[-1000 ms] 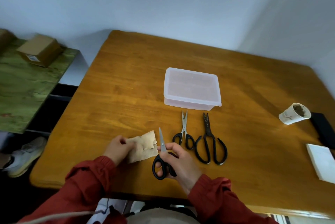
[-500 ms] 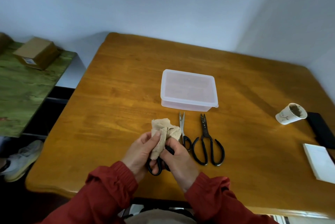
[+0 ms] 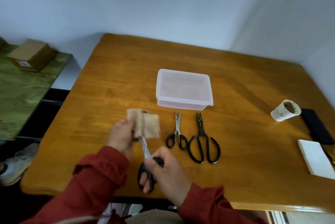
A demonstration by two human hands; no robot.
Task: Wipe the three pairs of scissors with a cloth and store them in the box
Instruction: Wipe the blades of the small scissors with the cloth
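My right hand (image 3: 166, 171) grips the black handles of a pair of scissors (image 3: 146, 153), blades pointing up and away. A crumpled beige cloth (image 3: 146, 124) wraps the blade tip, held by my left hand (image 3: 121, 135), which is blurred by motion. A small pair of scissors with black handles (image 3: 177, 133) and a larger all-dark pair (image 3: 204, 142) lie side by side on the wooden table (image 3: 117, 78). Behind them stands a clear plastic box (image 3: 184, 89) with its lid on.
A paper cup (image 3: 285, 110) lies at the right, beside a black flat object (image 3: 317, 126) and a white pad (image 3: 316, 158). Left of the table, a lower green surface carries a cardboard box (image 3: 31, 55). A shoe (image 3: 14, 164) is on the floor.
The cloth has slid from near the handles up along the blades to the tip. My right hand has pulled the handles back toward me, so the blades show.
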